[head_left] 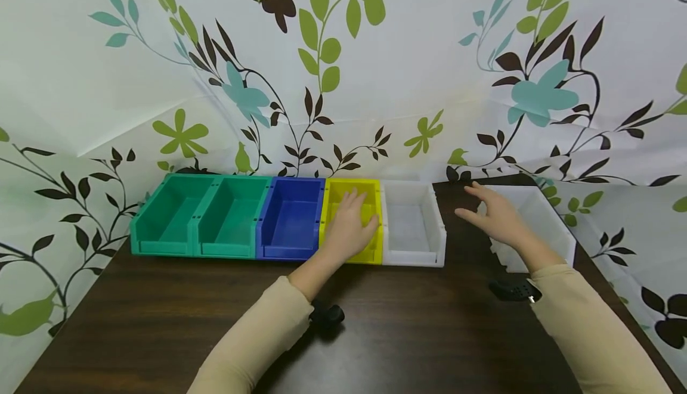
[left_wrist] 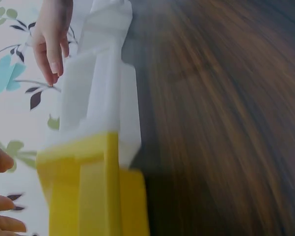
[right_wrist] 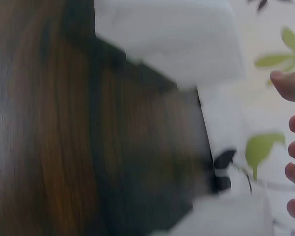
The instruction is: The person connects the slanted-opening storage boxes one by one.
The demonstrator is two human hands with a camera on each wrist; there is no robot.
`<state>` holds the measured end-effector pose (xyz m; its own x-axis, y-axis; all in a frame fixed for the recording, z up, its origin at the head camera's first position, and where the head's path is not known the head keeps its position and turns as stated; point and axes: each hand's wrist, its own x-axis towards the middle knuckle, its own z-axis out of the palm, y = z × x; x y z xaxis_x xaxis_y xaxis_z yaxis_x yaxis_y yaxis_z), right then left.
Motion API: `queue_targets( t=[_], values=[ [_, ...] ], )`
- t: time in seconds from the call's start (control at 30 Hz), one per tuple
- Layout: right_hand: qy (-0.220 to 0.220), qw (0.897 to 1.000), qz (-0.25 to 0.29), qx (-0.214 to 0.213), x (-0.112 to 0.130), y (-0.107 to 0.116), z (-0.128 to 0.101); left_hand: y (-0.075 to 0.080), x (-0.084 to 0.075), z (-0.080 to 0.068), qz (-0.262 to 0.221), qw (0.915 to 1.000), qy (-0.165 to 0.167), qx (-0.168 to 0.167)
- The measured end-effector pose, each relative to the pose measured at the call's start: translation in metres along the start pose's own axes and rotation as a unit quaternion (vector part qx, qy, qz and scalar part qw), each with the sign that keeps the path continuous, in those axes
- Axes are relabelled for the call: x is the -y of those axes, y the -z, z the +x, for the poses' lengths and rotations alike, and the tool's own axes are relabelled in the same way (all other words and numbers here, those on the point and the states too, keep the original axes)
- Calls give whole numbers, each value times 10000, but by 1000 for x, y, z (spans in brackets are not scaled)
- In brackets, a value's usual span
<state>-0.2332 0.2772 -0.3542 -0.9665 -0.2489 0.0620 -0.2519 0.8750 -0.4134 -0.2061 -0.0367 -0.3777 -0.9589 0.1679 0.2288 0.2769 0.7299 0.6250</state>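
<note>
Left hand (head_left: 351, 224) rests flat, fingers relaxed, on the yellow plastic bin (head_left: 370, 194) at frame centre; right hand (head_left: 496, 215) hovers open over the loose white plastic bin (head_left: 553, 227), centre-right. Pressing might shift the row.

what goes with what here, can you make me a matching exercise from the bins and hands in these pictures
Things:
1. left hand
2. right hand
3. blue bin
4. green bins

Places:
A. left end of the row on the table
B. over the yellow bin
C. between the green bins and the yellow bin
D. in front of the separate white bin at the right, apart from the row

Pairs: 1-B, 2-D, 3-C, 4-A
</note>
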Motion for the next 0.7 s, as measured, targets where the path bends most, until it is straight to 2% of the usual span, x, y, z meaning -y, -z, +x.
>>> queue_targets(
  t=[0.13,0.27,0.37,0.5,0.6,0.7],
  values=[
    [-308,9989,-168,-295,-24,14,-13,-12,-11,10,-632,9968,216,431],
    [-801,9937,-596,-518,-52,30,-26,-20,-15,18,-1100,9910,496,587],
    [-1349,9883,-579,-414,-73,38,-36,-23,-18,22,-1252,9880,729,544],
    [-1961,9796,-440,10,-96,41,-49,-24,-19,25,-1389,9835,1053,493],
    [-1987,9791,-401,182,-109,41,-56,-27,-17,26,-1568,9779,1264,567],
    [-1752,9835,-445,94,-115,41,-59,-28,-14,27,-1786,9714,1416,660]
  ],
)
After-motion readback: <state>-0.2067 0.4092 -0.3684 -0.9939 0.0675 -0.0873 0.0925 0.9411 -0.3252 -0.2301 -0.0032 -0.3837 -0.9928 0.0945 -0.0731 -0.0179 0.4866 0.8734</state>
